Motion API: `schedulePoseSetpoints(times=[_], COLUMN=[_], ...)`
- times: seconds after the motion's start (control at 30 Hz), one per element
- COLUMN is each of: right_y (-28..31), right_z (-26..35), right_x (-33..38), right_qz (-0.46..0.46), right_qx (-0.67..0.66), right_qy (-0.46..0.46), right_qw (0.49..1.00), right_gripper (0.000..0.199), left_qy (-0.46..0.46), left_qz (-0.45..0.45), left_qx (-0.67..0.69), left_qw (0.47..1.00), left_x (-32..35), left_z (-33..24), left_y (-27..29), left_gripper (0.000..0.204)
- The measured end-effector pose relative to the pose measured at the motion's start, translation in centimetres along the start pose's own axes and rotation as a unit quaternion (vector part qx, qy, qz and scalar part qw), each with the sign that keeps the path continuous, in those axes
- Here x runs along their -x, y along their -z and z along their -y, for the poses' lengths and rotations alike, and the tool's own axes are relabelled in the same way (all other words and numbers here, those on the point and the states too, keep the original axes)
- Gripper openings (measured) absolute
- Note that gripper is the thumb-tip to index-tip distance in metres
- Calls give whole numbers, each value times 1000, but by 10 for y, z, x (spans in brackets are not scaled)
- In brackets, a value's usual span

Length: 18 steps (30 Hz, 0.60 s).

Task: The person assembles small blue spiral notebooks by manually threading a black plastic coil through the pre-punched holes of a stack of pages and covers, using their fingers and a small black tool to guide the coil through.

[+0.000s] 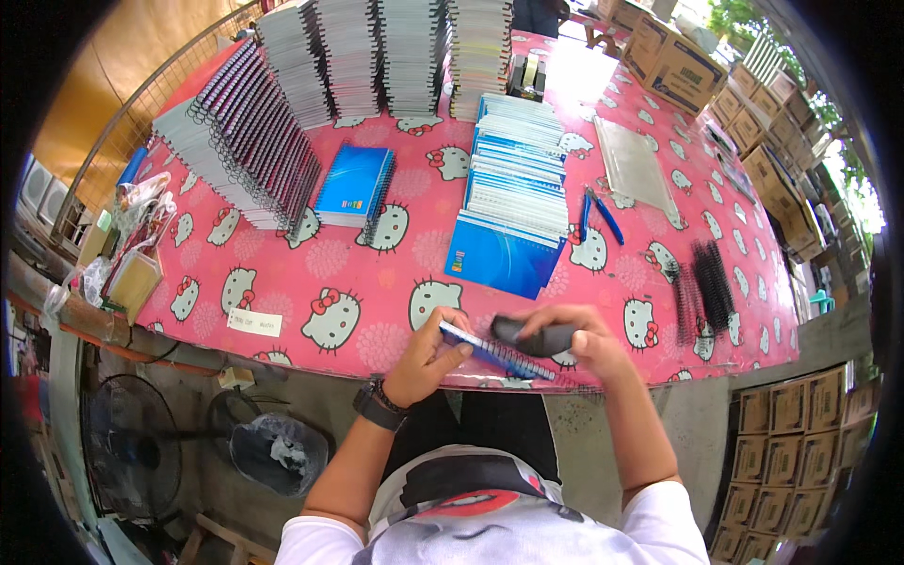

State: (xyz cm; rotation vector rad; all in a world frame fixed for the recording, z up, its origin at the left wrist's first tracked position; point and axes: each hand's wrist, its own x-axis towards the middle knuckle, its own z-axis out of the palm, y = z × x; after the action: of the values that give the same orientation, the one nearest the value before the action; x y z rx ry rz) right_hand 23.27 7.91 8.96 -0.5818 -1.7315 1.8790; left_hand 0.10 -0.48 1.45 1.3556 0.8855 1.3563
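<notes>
While both hands meet at the near rim of the tabletop (pixel 377 282), a blue notebook (pixel 496 355) slants between them, seen nearly edge-on, its long axis running from far left to near right. Loops of a thin dark coil (pixel 513 359) line that edge and seem to trail past its near right end, toward the right wrist. The left hand (pixel 428 358) has the far left end, its fingers closed on it with the thumb laid along the near side. The right hand (pixel 582 341) is nearer the other end, its fingers curled round a dark tool (pixel 556 341), which lies just beyond the notebook and roughly alongside it. Whether the tool touches the coil, I cannot tell.

Farther out, a white slip (pixel 254 323) lies to the left, and a row of fanned blue covers and pages (pixel 508 250) starts just past the hands. Spare black coils (pixel 713 287) lie well to the right, and blue pliers (pixel 603 217) rest with handles spread beside the fanned row. Another blue notebook lies flat at left, next to a leaning coiled stack (pixel 254 141). Tall stacks (pixel 348 56) stand behind, with a tape dispenser (pixel 527 77) beside them.
</notes>
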Motion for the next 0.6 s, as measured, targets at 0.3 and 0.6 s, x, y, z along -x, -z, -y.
schedulePoseSetpoints(times=[0.3,0.6], right_y=[-16,-23], right_z=[-7,-10], right_x=[-16,-26], right_qz=[-53,-43], right_qx=[210,1], right_qy=[-53,27], right_qw=[975,999], right_gripper=[41,38], left_qy=[21,-10], left_qz=[14,-3], left_qx=[-13,-52], left_qw=[1000,999], left_x=[2,2], left_z=[-5,1], left_y=[1,0], left_gripper=[20,24])
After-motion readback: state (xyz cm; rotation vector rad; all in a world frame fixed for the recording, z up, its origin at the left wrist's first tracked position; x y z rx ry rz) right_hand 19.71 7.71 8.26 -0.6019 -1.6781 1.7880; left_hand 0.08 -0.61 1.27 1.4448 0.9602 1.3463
